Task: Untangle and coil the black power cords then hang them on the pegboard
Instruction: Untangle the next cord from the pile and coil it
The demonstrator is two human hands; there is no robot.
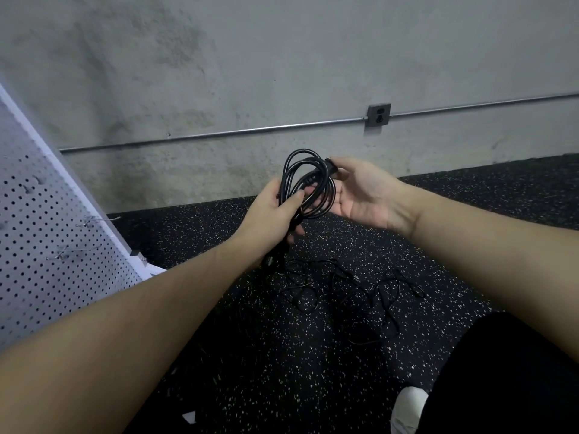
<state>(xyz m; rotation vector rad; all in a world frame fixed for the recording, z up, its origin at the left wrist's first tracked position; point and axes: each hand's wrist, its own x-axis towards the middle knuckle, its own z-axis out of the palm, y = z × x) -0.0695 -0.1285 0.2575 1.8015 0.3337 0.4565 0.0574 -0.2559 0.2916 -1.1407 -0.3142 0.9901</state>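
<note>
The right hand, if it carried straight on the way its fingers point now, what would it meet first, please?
The right hand lies palm up, fingers pointing left toward the coiled black cord, whose plug end its thumb and fingers already touch. Going on, it would press into those loops, then probably the left hand gripping them; depth is unclear.

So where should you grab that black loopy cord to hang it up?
Grip the coiled black power cord at its bunched lower side, where the left hand already pinches all the loops together. Come from the left: the round top then stays free for a metal hook on the white pegboard.
</note>
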